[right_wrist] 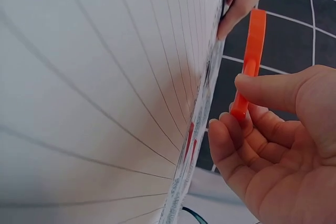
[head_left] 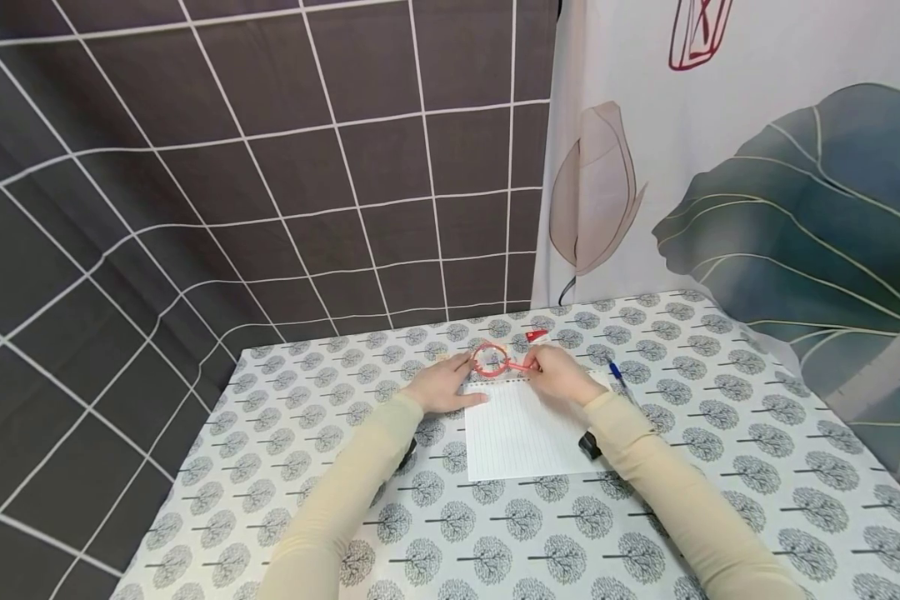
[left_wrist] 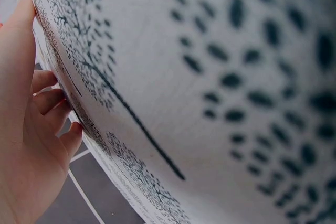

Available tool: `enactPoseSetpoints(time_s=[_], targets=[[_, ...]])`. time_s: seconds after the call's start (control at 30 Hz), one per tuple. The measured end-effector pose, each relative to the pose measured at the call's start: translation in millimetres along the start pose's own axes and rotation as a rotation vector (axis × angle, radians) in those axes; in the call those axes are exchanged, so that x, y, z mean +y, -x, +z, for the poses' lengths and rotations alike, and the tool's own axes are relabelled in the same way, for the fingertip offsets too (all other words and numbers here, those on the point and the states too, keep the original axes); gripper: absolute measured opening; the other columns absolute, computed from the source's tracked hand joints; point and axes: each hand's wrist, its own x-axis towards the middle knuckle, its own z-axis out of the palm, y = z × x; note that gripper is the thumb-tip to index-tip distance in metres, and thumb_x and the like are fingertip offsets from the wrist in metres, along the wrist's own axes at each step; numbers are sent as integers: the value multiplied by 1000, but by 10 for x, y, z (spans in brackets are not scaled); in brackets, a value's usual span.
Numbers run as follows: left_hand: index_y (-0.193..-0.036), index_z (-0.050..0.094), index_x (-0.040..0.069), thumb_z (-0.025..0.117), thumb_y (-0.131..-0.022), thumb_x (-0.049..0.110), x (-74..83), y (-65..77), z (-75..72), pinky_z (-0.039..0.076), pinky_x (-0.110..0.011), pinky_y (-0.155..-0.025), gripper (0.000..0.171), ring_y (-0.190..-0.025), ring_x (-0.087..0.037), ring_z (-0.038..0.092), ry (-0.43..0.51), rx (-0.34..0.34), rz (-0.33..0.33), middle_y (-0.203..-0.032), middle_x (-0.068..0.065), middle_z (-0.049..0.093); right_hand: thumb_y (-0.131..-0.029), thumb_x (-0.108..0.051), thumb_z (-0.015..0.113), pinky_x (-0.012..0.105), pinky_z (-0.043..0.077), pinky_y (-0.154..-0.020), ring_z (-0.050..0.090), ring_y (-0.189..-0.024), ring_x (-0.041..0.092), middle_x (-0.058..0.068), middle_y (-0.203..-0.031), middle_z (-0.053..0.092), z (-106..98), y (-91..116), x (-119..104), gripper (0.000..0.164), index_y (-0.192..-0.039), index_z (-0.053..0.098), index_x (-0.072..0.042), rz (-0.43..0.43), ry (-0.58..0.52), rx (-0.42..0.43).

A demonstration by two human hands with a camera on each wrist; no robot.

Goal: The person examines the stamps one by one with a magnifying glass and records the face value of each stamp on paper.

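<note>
Magnifying glass (head_left: 507,362) between right fingers (right_wrist: 224,148)

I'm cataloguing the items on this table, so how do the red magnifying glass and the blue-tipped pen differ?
The red magnifying glass has a round ring on a handle; the blue-tipped pen is a plain slim stick. The magnifying glass is pinched in the right hand; the pen lies loose on the tabletop. Both have a slim, straight length.
</note>
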Motion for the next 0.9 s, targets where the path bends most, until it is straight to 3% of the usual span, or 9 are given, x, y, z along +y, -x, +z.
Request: enactPoseSetpoints(time_s=[0.9], targets=[[-159,27,6,42,-93,76,-41,-42,57,27,-40,-121,97,-150,-29,28,31,18,11,-166,-12,22,-89,3,65,32,53,-69,56,-71,18,5,-79,61,77,-42,-16,5,-94,65,3,16,22,-31]])
